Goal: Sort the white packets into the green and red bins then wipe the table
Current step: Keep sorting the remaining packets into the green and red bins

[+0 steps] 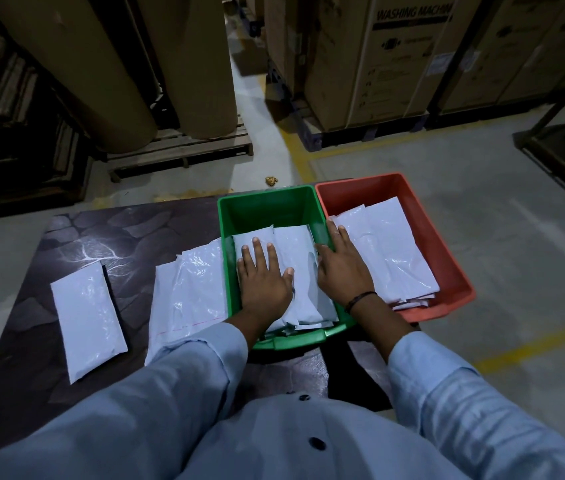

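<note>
Hands flat, holding nothing: your left hand [263, 277] presses white packets [294, 244] in green bin [260, 197]; right hand [341, 271] rests open at its right wall. Packets look light, soft, slick; pinch short edge. Count: two bins, second a red bin [360, 194]; on table [24, 323] one lone packet [88, 320], one stack [187, 292], number unclear.
</note>
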`<state>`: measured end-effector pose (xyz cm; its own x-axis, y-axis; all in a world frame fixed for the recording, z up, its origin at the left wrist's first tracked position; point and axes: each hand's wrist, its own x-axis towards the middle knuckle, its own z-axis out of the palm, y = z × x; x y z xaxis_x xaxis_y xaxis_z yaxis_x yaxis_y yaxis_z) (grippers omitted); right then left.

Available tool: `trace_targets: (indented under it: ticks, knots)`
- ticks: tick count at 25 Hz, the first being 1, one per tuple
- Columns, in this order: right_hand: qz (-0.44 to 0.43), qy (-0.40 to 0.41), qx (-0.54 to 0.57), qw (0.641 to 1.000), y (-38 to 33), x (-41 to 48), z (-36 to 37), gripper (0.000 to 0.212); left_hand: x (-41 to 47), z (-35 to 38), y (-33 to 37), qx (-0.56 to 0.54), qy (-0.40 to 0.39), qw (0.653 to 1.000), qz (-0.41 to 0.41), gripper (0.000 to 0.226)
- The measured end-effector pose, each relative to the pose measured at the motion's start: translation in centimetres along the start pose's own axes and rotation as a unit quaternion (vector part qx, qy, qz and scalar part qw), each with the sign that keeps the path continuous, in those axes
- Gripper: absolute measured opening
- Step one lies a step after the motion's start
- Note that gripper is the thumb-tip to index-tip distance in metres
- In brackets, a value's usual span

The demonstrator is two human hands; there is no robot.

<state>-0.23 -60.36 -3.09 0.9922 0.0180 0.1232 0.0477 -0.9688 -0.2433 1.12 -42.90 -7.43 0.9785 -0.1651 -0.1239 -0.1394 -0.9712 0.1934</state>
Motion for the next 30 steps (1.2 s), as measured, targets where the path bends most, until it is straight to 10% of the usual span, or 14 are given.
trace_targets:
  ticks: [16, 30]
  knots:
    - [0.003, -0.018, -0.042, 0.999, -2.9, 0.1, -1.1, 0.047, -2.0, -7.1, -1.4, -0.081, 0.050, 0.994, 0.056, 0.061]
    - [-0.141, 0.014, 0.054, 0.988, -19.8, 2.3, 2.6, 0.043, -7.8, -8.8, -21.9, -0.196, 0.131, 0.959, -0.156, 0.054]
